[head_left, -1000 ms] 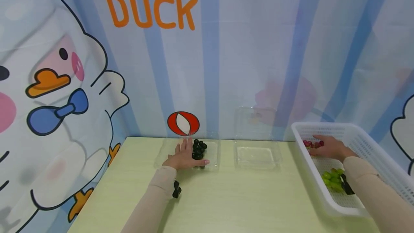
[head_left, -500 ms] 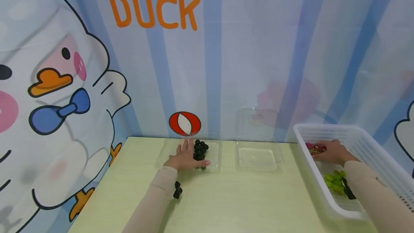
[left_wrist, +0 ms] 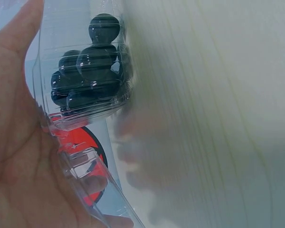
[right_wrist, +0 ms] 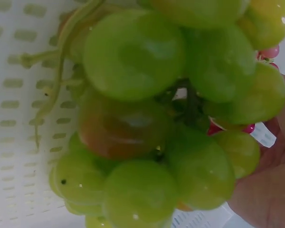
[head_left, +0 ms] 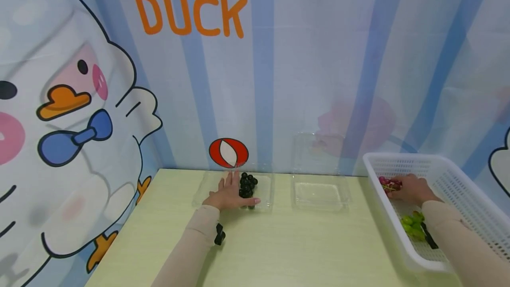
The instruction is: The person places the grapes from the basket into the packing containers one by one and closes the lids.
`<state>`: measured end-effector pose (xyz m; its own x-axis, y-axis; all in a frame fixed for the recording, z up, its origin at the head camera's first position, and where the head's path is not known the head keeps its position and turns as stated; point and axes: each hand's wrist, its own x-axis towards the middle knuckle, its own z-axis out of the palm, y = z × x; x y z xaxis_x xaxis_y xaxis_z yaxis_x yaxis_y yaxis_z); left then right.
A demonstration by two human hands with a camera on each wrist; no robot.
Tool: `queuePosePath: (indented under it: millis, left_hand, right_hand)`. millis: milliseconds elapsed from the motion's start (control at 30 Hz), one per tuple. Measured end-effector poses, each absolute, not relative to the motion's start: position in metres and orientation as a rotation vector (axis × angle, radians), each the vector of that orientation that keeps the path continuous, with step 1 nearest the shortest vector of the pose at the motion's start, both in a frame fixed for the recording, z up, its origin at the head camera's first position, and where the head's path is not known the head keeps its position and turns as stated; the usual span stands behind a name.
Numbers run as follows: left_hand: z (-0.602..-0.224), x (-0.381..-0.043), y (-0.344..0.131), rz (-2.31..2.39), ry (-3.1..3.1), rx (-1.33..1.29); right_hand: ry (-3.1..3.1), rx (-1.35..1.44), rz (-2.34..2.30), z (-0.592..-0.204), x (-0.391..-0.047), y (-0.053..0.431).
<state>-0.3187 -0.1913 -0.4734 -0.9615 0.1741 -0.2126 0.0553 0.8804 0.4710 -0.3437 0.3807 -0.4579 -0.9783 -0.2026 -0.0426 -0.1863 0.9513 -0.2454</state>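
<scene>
My left hand lies with fingers spread over a clear plastic clamshell box whose lid is folded back. A bunch of black grapes sits inside this box, also seen through its wall in the left wrist view. At the right, my right hand reaches into a white basket and grips a bunch of red grapes near the far left corner. Green grapes fill most of the right wrist view, in front of the hand; their bunch lies in the basket below the right wrist.
A second clear clamshell box stands with its lid up between the first box and the basket. Behind the pale wooden table hangs a blue striped cloth with a printed duck.
My right hand has shifted slightly within the basket, and its fingers have closed on the red grapes, with more of the bunch showing. The left hand stays in place on the box.
</scene>
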Motion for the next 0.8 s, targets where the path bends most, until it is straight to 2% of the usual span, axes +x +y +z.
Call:
queuePosePath:
  millis: [800]
  left_hand:
    - [-0.4737, -0.3188, -0.1909, 0.697, 2.797, 0.182]
  right_hand:
    - [2.965, -0.388, -0.446, -0.4606, -0.3396, 0.3818]
